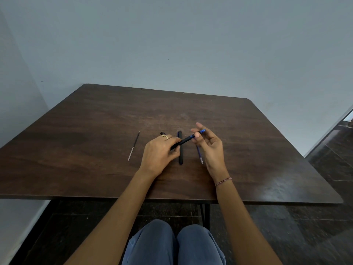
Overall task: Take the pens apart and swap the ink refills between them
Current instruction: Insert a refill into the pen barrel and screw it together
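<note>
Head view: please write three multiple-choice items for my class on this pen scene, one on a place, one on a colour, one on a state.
1. Where does the thin dark refill lie?
A) on the table, left of the left hand
B) on the person's lap
C) on the floor

2. What colour is the end of the held pen nearest the right hand?
A) red
B) blue
C) green

3. What is the left hand doing?
A) lying flat on the table
B) gripping the held pen
C) hanging below the table

Answers: 1 A, it lies alone on the wood, out past the left hand. 2 B, the end piece is bright blue. 3 B, its fingers curl round the pen.
</note>
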Motion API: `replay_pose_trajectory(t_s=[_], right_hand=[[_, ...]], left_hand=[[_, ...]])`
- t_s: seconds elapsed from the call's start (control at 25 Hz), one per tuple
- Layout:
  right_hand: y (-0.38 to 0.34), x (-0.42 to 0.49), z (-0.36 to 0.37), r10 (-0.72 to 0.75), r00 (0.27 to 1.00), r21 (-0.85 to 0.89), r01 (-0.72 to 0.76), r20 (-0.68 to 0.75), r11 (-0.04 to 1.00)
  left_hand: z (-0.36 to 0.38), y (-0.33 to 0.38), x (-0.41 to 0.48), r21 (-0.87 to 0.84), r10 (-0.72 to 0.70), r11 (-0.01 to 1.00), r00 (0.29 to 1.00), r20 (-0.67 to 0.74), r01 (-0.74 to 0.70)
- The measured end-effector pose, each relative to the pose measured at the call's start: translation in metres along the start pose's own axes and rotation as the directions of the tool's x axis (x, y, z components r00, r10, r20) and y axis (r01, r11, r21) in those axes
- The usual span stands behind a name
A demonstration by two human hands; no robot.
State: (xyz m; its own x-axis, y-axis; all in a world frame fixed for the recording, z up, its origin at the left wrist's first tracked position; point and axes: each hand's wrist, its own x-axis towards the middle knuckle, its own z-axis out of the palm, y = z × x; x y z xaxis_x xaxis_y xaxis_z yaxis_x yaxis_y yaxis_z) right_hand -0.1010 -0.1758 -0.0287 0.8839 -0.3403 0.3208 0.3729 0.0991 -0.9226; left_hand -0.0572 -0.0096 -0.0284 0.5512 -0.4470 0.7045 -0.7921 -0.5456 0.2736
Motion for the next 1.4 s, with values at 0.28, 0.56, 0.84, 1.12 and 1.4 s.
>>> replay_pose_trajectory(t_s=[0.28, 0.56, 0.84, 1.12, 1.4], right_hand=[[-0.0007, 0.0016, -0.0048, -0.011, 0.998, 0.22, -0.003, 0.061, 0.975], [-0.0027, 0.0015, -0.0024, -0.001, 1.0, 0.15, 0.003, -0.018, 0.989], [-0.0025, 0.0029, -0.0048, -0.002, 1.0, 0.216, 0.004, -0.011, 0.976], [0.0009, 0.005, -0.006, -0.001, 0.999, 0.147, 0.007, -0.04, 0.989], [0.0065, 0.0073, -0.0065, 0.046, 0.999, 0.154, -0.047, 0.009, 0.987]], left_hand=[[-0.0016, 0.0003, 0.0002, -0.028, -0.01, 1.0, 1.0, 0.0, 0.01], [-0.0026, 0.0023, 0.0001, -0.051, -0.013, 0.999, 1.0, 0.013, 0.014], [-0.0025, 0.0021, 0.0011, -0.044, -0.014, 0.999, 1.0, 0.021, 0.015], [-0.0018, 0.0015, 0.0012, -0.058, -0.01, 0.998, 1.0, 0.019, 0.011], [-0.0022, 0.0008, 0.0009, -0.062, -0.005, 0.998, 1.0, 0.017, 0.006]])
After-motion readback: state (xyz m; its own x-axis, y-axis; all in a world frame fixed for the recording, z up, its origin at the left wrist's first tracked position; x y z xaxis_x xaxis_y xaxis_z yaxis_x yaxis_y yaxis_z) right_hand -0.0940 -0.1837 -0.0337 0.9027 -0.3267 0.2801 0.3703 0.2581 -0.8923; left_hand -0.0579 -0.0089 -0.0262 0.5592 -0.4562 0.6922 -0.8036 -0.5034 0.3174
